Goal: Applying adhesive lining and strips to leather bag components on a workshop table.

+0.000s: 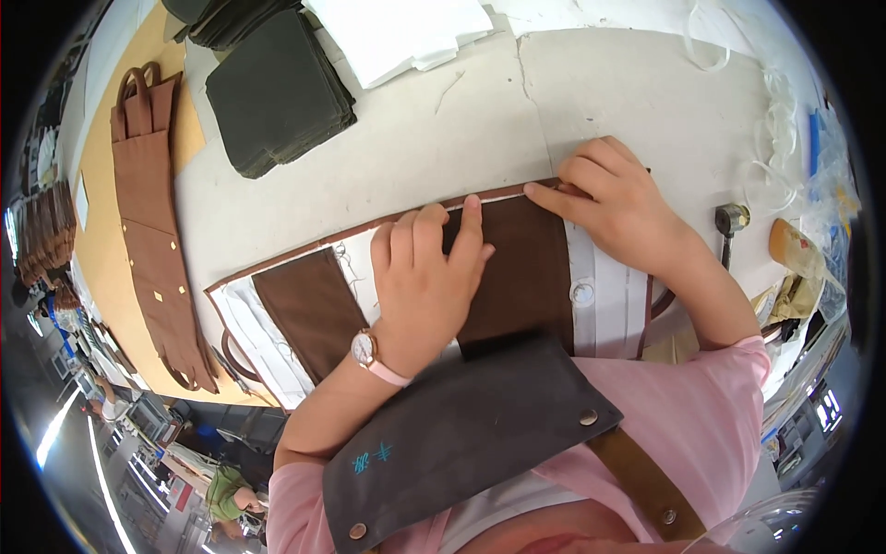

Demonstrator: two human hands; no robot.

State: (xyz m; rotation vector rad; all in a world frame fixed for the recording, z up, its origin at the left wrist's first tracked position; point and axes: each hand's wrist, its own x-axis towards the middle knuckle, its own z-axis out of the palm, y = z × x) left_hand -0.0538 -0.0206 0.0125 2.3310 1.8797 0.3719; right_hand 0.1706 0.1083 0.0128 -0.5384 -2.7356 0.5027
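A brown bag panel [522, 268] lies inside up before me, with white lining strips [612, 309], dark brown patches and a brown edge along its far side. My left hand [426, 272] lies on its middle, a pale-strapped watch on the wrist. Its index finger reaches the far edge; the other fingers bend slightly and rest on the panel. Farther right, my right hand [614, 198] has its fingers curled, with thumb and index pinching that same far edge. A round metal snap [582, 293] shows on the white lining. My dark apron covers part of the near side.
A finished-looking brown bag [152, 231] with handles lies at left on a tan board. Dark stacked sheets [277, 97] and white sheets [397, 37] stand at the back. A hammer [731, 222] and clear plastic bags [826, 185] lie to the right. Another person [226, 494] is far off at lower left.
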